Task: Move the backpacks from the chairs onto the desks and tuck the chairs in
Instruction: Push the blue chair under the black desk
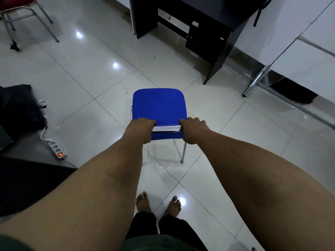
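Left hand [142,128], right hand [193,128] clenched on blue chair [159,105] backrest ends; seat beyond fingers, aimed toward black desk [213,20].

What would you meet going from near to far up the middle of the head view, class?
Bare feet → left hand and right hand gripping the backrest → blue chair seat → black desk.
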Demonstrator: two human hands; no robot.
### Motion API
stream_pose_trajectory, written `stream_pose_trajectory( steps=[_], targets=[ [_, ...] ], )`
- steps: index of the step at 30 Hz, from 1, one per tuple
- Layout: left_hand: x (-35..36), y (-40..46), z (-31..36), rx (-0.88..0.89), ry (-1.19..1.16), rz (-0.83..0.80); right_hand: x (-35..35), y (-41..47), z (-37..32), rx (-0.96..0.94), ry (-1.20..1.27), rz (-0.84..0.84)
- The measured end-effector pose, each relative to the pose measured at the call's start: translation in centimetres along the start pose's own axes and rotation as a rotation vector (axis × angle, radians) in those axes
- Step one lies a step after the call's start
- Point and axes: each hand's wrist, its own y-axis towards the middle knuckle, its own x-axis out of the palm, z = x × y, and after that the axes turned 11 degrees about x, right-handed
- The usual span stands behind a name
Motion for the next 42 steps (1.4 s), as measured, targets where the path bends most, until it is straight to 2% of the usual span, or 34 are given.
stream_pose_trajectory(
  steps=[5,11,21,37,42],
  targets=[
    [0.9,0.8,0.1,-0.037,-0.039,0.072,0.1,1.7,0.4,-0.094,0.008,-0.016],
    [1.3,1.0,0.1,-0.074,-0.022,0.123,0.2,2.6,0.4,-0.168,-0.051,0.077],
    [-0.3,2.6,0.1,-0.082,-0.001,0.174,-0.9,4.5,1.3,-0.164,-0.056,0.176],
    [-2.0,7.3,0.6,-0.103,0.020,0.183,-3.1,9.7,3.4,-0.158,-0.114,0.187],
    [-3.5,9.2,-1.2,-0.109,0.029,0.194,-4.7,12.7,2.9,-0.157,-0.105,0.181]
  ],
)
